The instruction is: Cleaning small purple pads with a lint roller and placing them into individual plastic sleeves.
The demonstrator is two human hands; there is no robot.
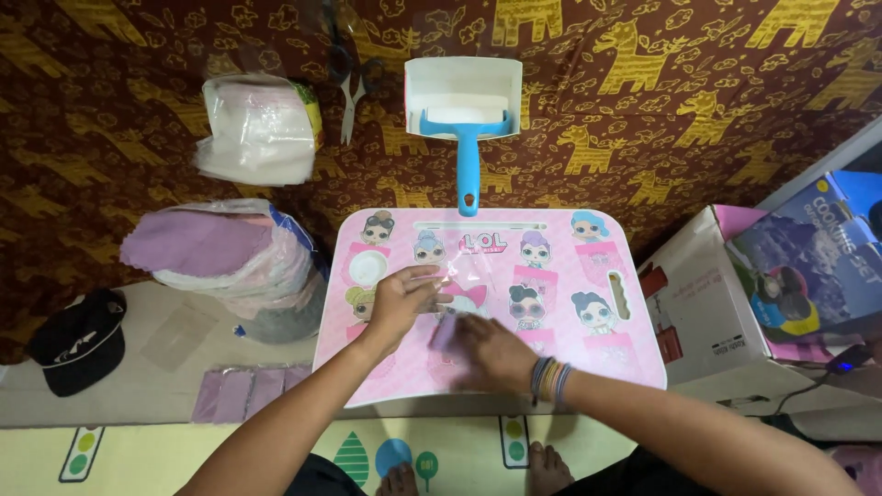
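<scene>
Hands: left hand pinching clear sleeve | right hand pressing purple cloth | pink lap table

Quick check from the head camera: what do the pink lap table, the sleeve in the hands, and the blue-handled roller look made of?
Pink lap table: likely hard plastic or laminate with a smooth printed top, faintly glossy.
Clear sleeve, pinched by the left hand: thin transparent film; it glints and crinkles.
Blue-handled roller: moulded plastic handle, white drum, possibly sticky paper, resting in a white tray.
Right hand presses a small lilac piece, probably cloth.
</scene>
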